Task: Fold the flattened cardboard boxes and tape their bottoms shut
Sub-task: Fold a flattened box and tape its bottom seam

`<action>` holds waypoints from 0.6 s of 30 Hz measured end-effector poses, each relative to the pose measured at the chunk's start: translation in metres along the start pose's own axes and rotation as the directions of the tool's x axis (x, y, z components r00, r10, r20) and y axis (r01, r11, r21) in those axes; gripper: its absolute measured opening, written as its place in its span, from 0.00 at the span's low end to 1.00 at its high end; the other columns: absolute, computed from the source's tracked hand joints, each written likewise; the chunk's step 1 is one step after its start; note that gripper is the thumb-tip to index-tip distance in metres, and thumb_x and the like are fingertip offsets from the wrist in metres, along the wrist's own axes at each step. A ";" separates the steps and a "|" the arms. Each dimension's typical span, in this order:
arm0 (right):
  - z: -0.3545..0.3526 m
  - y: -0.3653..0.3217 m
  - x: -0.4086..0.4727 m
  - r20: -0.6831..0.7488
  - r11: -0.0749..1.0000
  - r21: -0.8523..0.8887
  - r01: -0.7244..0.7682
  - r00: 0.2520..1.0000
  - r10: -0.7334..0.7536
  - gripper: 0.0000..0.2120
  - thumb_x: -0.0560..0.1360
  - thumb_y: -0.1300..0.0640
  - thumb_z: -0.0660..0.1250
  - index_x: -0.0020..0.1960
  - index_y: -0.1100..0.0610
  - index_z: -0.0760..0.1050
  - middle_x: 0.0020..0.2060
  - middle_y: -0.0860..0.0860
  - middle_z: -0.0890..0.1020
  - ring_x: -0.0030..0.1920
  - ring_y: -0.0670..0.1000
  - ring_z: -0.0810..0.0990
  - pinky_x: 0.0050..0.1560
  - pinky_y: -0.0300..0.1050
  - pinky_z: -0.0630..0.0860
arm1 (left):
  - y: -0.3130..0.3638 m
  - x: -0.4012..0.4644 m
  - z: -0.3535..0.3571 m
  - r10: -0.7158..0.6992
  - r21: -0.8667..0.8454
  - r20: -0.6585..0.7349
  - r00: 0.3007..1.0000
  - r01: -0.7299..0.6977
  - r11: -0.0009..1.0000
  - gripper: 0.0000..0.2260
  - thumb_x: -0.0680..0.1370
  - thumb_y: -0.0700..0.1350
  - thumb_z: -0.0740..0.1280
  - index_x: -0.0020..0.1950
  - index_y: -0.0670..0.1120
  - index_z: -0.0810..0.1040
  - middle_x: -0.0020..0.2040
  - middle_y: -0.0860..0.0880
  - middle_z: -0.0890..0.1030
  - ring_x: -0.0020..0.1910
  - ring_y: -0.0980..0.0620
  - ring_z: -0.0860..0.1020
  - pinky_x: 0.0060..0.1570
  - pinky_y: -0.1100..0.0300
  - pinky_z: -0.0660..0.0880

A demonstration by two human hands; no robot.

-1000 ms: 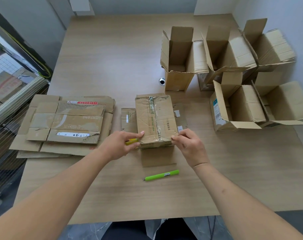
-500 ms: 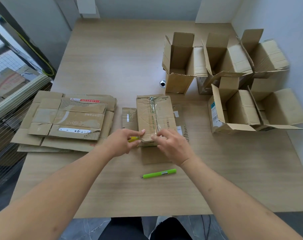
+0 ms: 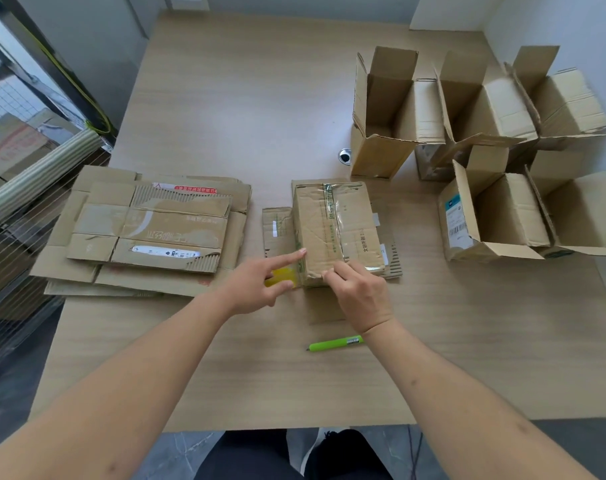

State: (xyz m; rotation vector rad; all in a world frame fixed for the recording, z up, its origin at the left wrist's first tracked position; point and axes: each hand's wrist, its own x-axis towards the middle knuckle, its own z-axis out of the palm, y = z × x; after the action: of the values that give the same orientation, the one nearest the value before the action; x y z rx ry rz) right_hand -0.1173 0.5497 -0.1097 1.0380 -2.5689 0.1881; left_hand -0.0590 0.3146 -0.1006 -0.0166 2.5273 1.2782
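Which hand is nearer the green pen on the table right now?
Right. The right hand rests on the box just above the green pen; the left hand is farther, up and left of it.

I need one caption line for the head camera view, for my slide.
Both hands, left and right, work tape onto the near edge of an upturned cardboard box, with flattened boxes on the left and folded boxes on the right.

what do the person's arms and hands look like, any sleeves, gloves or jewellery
Both arms are bare from the bottom edge of the frame to the hands, with no sleeves in view. The left hand and right hand wear no gloves. No watch, bracelet or ring shows on either wrist or on the visible fingers. No markings or tattoos can be made out.
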 end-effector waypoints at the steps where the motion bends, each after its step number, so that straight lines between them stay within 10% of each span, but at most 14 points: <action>1: 0.002 -0.001 -0.001 0.001 1.000 -0.003 -0.005 1.000 0.005 0.16 0.67 0.65 0.78 0.35 0.50 0.73 0.33 0.47 0.73 0.34 0.51 0.74 0.26 0.44 0.65 | -0.005 0.000 0.000 0.003 0.031 -0.030 1.000 -0.002 1.000 0.27 0.82 0.51 0.71 0.78 0.69 0.66 0.29 0.49 0.81 0.29 0.55 0.80 0.42 0.66 0.76; 12: -0.001 -0.010 -0.004 0.033 0.962 0.183 -0.205 0.979 0.202 0.10 0.73 0.57 0.77 0.38 0.53 0.77 0.36 0.48 0.77 0.37 0.54 0.78 0.26 0.44 0.70 | 0.000 -0.001 0.001 -0.067 0.067 -0.112 0.991 0.075 0.995 0.05 0.81 0.55 0.71 0.54 0.57 0.77 0.30 0.53 0.83 0.26 0.61 0.75 0.37 0.57 0.76; 18: -0.011 -0.001 -0.026 0.015 0.957 0.291 -0.004 1.000 -0.001 0.08 0.78 0.52 0.72 0.44 0.55 0.79 0.43 0.52 0.77 0.42 0.56 0.76 0.39 0.49 0.74 | 0.011 -0.005 0.016 -0.110 0.050 -0.209 0.972 0.124 0.991 0.06 0.80 0.54 0.71 0.46 0.54 0.78 0.31 0.55 0.84 0.23 0.58 0.75 0.35 0.58 0.78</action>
State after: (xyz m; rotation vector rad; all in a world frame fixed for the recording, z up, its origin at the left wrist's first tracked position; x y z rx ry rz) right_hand -0.0965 0.5687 -0.1093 1.1407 -2.6075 0.5759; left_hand -0.0516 0.3331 -0.0989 -0.2947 2.6928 1.2058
